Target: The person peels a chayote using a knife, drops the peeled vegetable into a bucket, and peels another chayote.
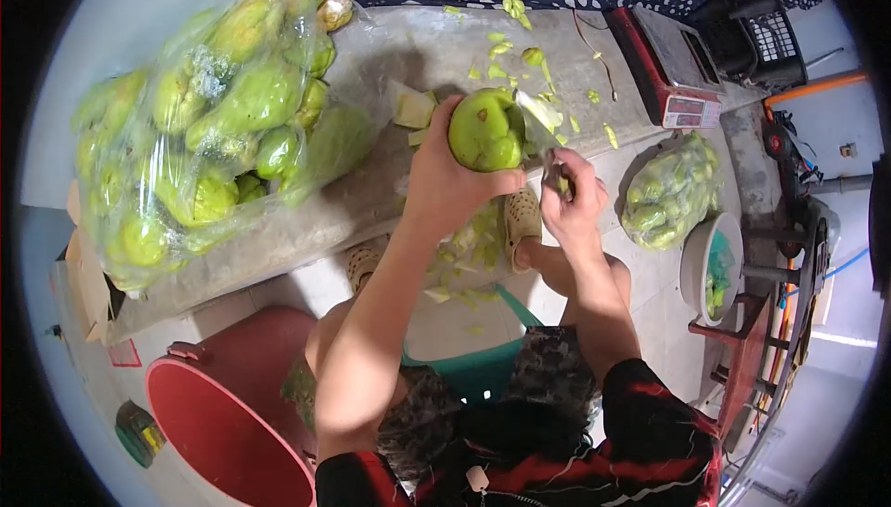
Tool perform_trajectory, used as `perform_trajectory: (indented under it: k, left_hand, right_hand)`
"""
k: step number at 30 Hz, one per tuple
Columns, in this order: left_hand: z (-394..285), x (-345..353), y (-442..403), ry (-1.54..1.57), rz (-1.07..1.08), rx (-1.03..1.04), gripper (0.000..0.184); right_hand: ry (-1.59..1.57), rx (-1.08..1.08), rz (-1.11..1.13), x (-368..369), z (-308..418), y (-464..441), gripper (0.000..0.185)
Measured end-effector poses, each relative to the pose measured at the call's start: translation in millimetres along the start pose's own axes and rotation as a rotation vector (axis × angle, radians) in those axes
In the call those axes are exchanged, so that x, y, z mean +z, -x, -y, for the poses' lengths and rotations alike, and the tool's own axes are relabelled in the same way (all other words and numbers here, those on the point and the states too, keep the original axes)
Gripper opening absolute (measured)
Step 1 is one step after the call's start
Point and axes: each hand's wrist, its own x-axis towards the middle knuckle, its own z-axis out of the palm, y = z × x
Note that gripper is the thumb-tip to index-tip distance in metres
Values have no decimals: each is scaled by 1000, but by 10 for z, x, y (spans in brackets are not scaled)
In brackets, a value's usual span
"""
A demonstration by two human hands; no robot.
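**Left hand [449, 178] clasps green fruit [484, 140] as right hand [574, 199] grips tool [555, 173]**

The left hand, spread wide, wraps the green fruit's left and near sides. Just right of the fruit and slightly nearer the body, the right hand closes around the tool, apparently a knife. The fruit's long axis looks foreshortened, one end seemingly facing up. Beyond it, trimmings [499, 48] dot the counter [445, 57].

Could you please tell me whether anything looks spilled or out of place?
Yes: green peelings lie scattered across the ledge, and more scraps litter the floor between the shoes, loose rather than gathered up.
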Motion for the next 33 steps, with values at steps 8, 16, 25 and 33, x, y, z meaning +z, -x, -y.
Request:
perform_trajectory:
  k: [8, 16, 25, 33]
  left_hand:
    - [119, -42, -84, 64, -23, -9, 84]
    - [201, -74, -88, 137, -12, -20, 79]
    - [315, -50, -127, 103, -45, -34, 78]
    - [-5, -172, -55, 33, -2, 10, 81]
  right_hand:
    - [-103, -389, 112, -23, 6, -30, 39]
    - [-140, -488, 98, 36, 130, -65, 43]
    - [-229, -553, 130, 6, 150, -105, 36]
    - [-46, -301, 187, 66, -73, -151, 37]
